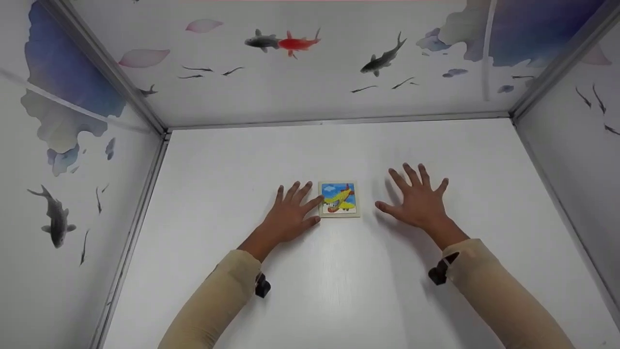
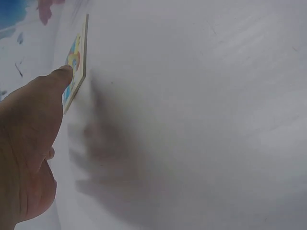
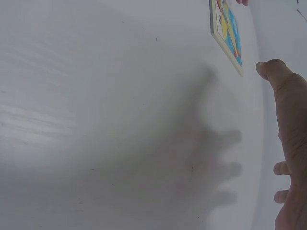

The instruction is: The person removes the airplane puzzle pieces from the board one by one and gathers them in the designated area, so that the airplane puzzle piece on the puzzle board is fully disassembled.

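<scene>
Fingers spread and extended, the left hand (image 1: 288,213) reaches the left edge of the square airplane picture board (image 1: 339,198) at the centre of the head view; its index fingertip overlaps the rim, though whether it touches I cannot tell. The right hand (image 1: 419,201), right of centre, has its fingers fanned out too, apart from the board and holding nothing. Only the wrist views show the board's thickness, edge-on at upper left in the left one and at upper right in the right one. The white tabletop (image 1: 315,291) is smooth, faintly glossy and marked by soft hand shadows; the back wall (image 1: 329,92), at the top of the frame, carries painted fish. The board's pale rim looks wooden, and the beige sleeves (image 1: 215,295) are fabric.
</scene>
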Tool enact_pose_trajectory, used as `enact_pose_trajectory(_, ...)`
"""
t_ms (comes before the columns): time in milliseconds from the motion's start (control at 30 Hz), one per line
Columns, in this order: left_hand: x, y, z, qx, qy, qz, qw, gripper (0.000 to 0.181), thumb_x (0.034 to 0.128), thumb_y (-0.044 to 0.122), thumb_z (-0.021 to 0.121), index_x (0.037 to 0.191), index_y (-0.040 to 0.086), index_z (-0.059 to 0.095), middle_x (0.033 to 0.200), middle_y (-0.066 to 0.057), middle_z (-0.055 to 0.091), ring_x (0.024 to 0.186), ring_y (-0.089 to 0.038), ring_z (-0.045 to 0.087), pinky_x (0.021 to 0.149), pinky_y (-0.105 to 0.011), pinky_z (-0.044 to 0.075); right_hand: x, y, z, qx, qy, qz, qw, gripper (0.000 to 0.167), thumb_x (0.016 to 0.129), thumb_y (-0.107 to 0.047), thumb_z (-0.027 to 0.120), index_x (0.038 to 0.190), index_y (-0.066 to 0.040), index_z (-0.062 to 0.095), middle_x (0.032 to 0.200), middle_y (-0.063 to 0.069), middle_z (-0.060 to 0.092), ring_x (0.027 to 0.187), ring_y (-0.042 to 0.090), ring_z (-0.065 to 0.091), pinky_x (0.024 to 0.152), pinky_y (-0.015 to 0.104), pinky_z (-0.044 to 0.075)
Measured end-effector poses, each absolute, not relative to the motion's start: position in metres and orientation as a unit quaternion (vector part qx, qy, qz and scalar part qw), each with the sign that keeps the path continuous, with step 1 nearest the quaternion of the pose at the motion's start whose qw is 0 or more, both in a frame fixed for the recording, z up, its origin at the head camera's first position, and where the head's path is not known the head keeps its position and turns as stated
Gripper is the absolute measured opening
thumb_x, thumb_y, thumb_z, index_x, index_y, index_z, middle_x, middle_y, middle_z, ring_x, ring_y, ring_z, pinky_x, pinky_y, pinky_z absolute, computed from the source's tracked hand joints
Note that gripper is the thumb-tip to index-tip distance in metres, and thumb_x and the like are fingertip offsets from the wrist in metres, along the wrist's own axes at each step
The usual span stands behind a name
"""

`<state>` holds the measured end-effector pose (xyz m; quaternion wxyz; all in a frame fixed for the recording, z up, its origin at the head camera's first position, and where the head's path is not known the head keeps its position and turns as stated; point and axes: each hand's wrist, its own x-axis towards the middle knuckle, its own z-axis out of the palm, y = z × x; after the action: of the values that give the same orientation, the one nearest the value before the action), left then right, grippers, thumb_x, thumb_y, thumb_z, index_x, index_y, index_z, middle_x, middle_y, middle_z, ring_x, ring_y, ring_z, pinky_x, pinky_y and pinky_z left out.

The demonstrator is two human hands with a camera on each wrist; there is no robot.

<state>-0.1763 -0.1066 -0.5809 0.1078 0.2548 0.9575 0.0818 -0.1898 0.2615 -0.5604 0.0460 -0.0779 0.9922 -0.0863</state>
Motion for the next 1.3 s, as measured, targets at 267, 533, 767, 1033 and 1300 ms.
enact_pose_trajectory(267, -0.178, -0.098, -0.587, 0.279, 0.95, 0.081, 0.115, 0.064, 0.1156, 0.061, 0.037, 0.175, 0.037, 0.034, 0.188, -0.006, 0.016, 0.175, -0.039, 0.013, 0.136, -0.072, 0.013, -0.187, 0.252, -0.567, -0.089, 0.991, -0.088, 0.048, 0.105, 0.093, -0.085, 0.057, 0.175, -0.025, 0.034, 0.184, 0.017, 0.025, 0.171, 0.051, 0.011, 0.117, 0.097, 0.003)
enact_pose_trajectory(533, -0.178, -0.094, -0.594, 0.28, 0.949, 0.083, 0.122, 0.064, 0.1166, 0.061, 0.035, 0.175, 0.034, 0.035, 0.188, -0.007, 0.015, 0.174, -0.039, 0.015, 0.137, -0.07, 0.016, -0.186, 0.241, -0.572, -0.097, 0.99, -0.092, 0.048, 0.098, 0.097, -0.08, 0.056, 0.175, -0.025, 0.036, 0.183, 0.017, 0.027, 0.171, 0.051, 0.014, 0.117, 0.097, 0.004)
enact_pose_trajectory(767, -0.179, -0.091, -0.597, 0.267, 0.95, 0.095, 0.132, 0.063, 0.1171, 0.059, 0.036, 0.175, 0.034, 0.034, 0.189, -0.006, 0.013, 0.175, -0.037, 0.013, 0.137, -0.072, 0.013, -0.186, 0.232, -0.576, -0.099, 0.989, -0.096, 0.051, 0.088, 0.103, -0.072, 0.055, 0.174, -0.023, 0.038, 0.182, 0.016, 0.031, 0.171, 0.048, 0.017, 0.119, 0.095, 0.004)
enact_pose_trajectory(1033, -0.183, -0.088, -0.595, 0.261, 0.951, 0.099, 0.134, 0.061, 0.1175, 0.057, 0.038, 0.174, 0.035, 0.037, 0.189, -0.005, 0.012, 0.175, -0.036, 0.012, 0.136, -0.073, 0.013, -0.192, 0.217, -0.571, -0.109, 0.987, -0.112, 0.04, 0.078, 0.106, -0.064, 0.059, 0.171, -0.022, 0.044, 0.178, 0.015, 0.04, 0.168, 0.045, 0.028, 0.122, 0.093, 0.008)
enact_pose_trajectory(1300, -0.185, -0.085, -0.594, 0.259, 0.951, 0.107, 0.134, 0.061, 0.118, 0.056, 0.038, 0.174, 0.033, 0.038, 0.189, -0.007, 0.011, 0.176, -0.036, 0.01, 0.14, -0.061, 0.012, -0.2, 0.203, -0.569, -0.143, 0.982, -0.124, 0.019, 0.068, 0.107, -0.056, 0.063, 0.164, -0.02, 0.054, 0.169, 0.015, 0.051, 0.16, 0.043, 0.043, 0.121, 0.091, 0.02)
